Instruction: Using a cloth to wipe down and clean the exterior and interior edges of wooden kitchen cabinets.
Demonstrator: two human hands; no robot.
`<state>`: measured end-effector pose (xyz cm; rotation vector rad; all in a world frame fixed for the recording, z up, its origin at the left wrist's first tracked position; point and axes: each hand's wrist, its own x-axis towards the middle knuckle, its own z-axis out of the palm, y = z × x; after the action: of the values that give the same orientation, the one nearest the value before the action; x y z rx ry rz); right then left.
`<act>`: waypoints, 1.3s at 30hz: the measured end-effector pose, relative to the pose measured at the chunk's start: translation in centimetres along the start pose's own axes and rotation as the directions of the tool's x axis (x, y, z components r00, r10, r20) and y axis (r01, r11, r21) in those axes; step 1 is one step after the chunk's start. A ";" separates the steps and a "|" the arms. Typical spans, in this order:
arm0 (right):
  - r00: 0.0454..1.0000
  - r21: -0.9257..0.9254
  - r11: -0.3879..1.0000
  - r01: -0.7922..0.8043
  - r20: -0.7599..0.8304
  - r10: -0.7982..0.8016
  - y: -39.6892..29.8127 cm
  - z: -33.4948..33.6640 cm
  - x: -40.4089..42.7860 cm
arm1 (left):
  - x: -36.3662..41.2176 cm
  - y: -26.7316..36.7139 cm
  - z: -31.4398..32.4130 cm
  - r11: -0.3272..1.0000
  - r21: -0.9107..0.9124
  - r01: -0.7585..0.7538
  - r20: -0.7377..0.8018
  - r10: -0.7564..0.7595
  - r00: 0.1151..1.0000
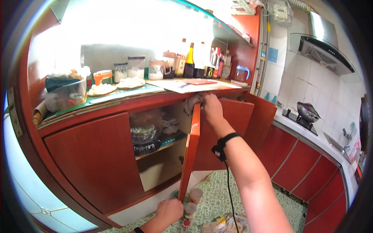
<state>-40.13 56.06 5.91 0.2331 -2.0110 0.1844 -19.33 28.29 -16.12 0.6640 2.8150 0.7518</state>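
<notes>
A red wooden cabinet door [191,145] stands swung out from the cabinet, seen nearly edge-on. My right hand [212,106] is at its top, just under the counter, with a greyish cloth [193,103] bunched beside it against the door's upper edge. Down at the door's lower corner, my left hand [170,211] has its fingers curled around the edge. Behind the door, the cabinet interior shows a shelf [172,140] bearing plastic-wrapped items [145,128]. A black strap with a small device and a cable [228,186] is on my right wrist.
Jars [136,67], sauce bottles [189,62] and plates of pale food [130,82] stand on the counter. More cabinet doors [259,122] hang open at right. Plastic tubs [195,194] and packets [224,222] lie on the floor. A wok [308,112] rests on the stove.
</notes>
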 end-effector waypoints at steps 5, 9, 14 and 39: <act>0.994 0.095 0.994 -0.047 -0.095 0.056 1.2 0.4 0.0 | 0.6 -0.4 0.2 0.998 0.034 -0.055 -0.044 0.056 0.997; 0.992 0.498 0.862 0.093 -0.116 -0.040 -3.8 -4.3 -2.8 | 1.3 -2.2 0.9 0.997 0.023 -0.073 -0.053 0.074 0.996; 0.980 0.709 0.689 0.150 -0.199 -0.009 -14.8 -9.2 -8.0 | 0.3 -4.4 -1.7 0.992 0.021 -0.123 -0.084 0.124 0.989; 0.972 0.328 0.917 -0.229 0.029 0.232 -23.2 -4.0 -29.7 | 1.8 -7.9 -2.1 0.965 -0.201 -0.169 0.100 0.192 0.976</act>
<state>-18.26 37.02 -18.50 0.2036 -1.9866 0.6745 -24.46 22.09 -18.32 0.9083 2.5584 0.9649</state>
